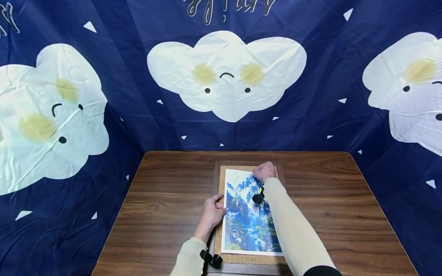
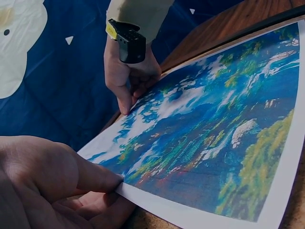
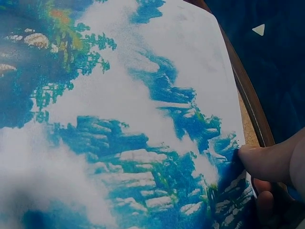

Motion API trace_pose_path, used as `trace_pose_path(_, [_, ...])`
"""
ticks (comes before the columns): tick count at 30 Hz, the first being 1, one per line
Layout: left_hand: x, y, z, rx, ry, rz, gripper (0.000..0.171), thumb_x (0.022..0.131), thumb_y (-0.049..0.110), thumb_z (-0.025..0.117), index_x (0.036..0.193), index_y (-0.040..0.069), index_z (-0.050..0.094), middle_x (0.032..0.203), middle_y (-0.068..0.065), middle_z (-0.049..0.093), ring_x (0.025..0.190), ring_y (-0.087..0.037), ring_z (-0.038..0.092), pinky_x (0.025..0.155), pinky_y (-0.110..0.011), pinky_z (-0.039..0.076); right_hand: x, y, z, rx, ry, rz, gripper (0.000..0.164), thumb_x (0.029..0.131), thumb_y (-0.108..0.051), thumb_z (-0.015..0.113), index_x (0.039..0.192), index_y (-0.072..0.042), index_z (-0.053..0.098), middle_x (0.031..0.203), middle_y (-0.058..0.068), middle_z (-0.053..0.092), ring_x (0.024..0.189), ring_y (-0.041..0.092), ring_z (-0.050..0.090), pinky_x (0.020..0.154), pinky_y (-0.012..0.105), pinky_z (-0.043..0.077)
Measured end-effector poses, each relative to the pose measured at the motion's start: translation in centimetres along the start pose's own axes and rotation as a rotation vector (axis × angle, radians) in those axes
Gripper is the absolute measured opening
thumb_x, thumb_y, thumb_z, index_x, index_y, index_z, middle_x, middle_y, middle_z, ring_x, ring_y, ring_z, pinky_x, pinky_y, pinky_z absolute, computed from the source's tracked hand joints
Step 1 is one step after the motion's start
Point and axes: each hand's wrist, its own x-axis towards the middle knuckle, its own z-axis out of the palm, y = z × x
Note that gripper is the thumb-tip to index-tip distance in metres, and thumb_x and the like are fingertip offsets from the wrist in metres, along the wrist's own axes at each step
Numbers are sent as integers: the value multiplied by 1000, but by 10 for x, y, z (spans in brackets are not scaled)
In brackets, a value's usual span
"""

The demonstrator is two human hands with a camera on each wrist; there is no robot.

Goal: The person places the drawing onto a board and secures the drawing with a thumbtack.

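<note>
A printed landscape picture (image 1: 241, 214) with blue mountains, trees and a white border lies over a framed cork board (image 1: 248, 260). My left hand (image 1: 212, 211) is at its left edge; in the left wrist view, the thumb (image 2: 102, 179) lies on top of the paper and curled fingers sit beneath, pinching the edge. At the far right part of the picture, my right hand (image 1: 265, 171) pinches the top edge, its thumb (image 3: 267, 160) on the printed face and fingertips (image 3: 263, 191) under the paper. The right forearm hides the picture's right side in the head view.
The board's brown frame (image 1: 216, 178) surrounds the cork on a dark wood-grain table (image 1: 165, 207). Behind and at both sides hangs a navy cloth (image 1: 138, 76) printed with white clouds (image 1: 226, 76) and small triangles. Each wrist carries a small black camera (image 1: 258, 196).
</note>
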Motion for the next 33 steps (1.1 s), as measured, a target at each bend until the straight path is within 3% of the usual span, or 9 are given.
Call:
trace_pose_path(8, [0,1,0,-14,-1,-6,55,79,-15,75,133,-8,66,74,-4,61,67,-10,56,70,-28,48,-2,0,1,18,-1,-2,7,91,-14,80,91,-8,84,101,11,80,126,36,60,128,49,19])
trace_pose_path(13, [0,0,0,-19,-4,-12,56,79,-15,75,133,-8,65,72,-1,59,66,-10,55,73,-29,48,-1,1,2,2,5,-10,9,91,-15,80,93,-7,84,99,11,80,118,36,64,127,50,20])
trace_pose_path(24, [-1,0,-1,-18,-9,-1,56,78,-16,74,134,-8,65,72,-3,60,67,-12,56,75,-31,49,-1,0,3,31,31,26,14,87,-15,80,95,-4,82,105,14,77,121,40,54,112,52,44])
trace_pose_path(33, [0,-1,-1,-18,-14,-1,56,79,-16,73,134,-8,65,71,0,55,66,-11,53,75,-30,46,-1,0,4,35,47,26,13,85,-14,78,92,-4,80,103,15,76,118,40,54,108,52,46])
